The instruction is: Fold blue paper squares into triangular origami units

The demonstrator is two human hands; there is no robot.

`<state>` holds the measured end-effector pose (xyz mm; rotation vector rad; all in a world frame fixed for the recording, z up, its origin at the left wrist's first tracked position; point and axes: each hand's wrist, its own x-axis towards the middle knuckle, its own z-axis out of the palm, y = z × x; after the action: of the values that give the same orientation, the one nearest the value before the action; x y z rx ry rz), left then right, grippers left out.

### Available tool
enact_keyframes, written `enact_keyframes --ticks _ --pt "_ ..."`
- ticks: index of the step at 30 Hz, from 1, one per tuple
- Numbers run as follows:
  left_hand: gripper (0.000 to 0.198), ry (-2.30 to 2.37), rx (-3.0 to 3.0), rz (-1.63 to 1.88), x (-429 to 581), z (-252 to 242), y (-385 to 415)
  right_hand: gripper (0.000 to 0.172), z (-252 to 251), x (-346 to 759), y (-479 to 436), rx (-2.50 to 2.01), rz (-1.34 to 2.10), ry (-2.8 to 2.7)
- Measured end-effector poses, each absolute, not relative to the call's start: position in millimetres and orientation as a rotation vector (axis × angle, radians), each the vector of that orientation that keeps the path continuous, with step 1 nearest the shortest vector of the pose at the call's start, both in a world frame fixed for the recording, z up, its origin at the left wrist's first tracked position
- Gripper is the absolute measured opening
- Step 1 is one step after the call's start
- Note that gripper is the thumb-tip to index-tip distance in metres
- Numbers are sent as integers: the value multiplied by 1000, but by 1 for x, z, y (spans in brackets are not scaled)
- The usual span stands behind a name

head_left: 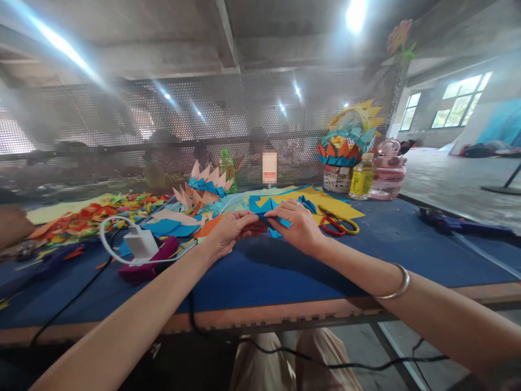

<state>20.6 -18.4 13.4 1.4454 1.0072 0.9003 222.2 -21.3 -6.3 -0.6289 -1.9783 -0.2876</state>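
Observation:
Both hands meet above the blue tabletop, pinching one small piece of folded blue paper (pixel 281 220). Closed fingertips of my left hand (pixel 236 231) grip its left end. On the other side my right hand (pixel 297 224) is closed on it with thumb and fingers; a ring and a metal bangle show on this hand and wrist. Just behind lie flat yellow sheets (pixel 342 205) and more blue paper. Red-and-yellow-handled scissors (pixel 340 221) rest right of my right hand. The fingers partly hide the piece, so its exact fold cannot be made out.
A white charger (pixel 140 244) with a cable sits on a purple power strip (pixel 148 266). Behind it are paper scraps (pixel 101 212) and a spiky paper piece (pixel 207 184). At right stand a paper-decorated basket (pixel 337 176), a yellow-labelled bottle (pixel 361 179), a pink jug (pixel 387 176) and a glue gun (pixel 459 221).

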Motion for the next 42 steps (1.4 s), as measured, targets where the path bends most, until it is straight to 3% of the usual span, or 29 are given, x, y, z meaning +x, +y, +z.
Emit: enact_keyframes --ticks 25,36,42 --pt "24 1015 1304 942 21 15 -18 23 -6 222 -20 -633 -273 -2077" --pt "24 1101 1346 956 20 13 -15 21 -3 220 -25 -617 -197 -2109" --pt "25 1145 1401 1054 17 12 -11 10 -1 219 -29 -744 30 -1961"
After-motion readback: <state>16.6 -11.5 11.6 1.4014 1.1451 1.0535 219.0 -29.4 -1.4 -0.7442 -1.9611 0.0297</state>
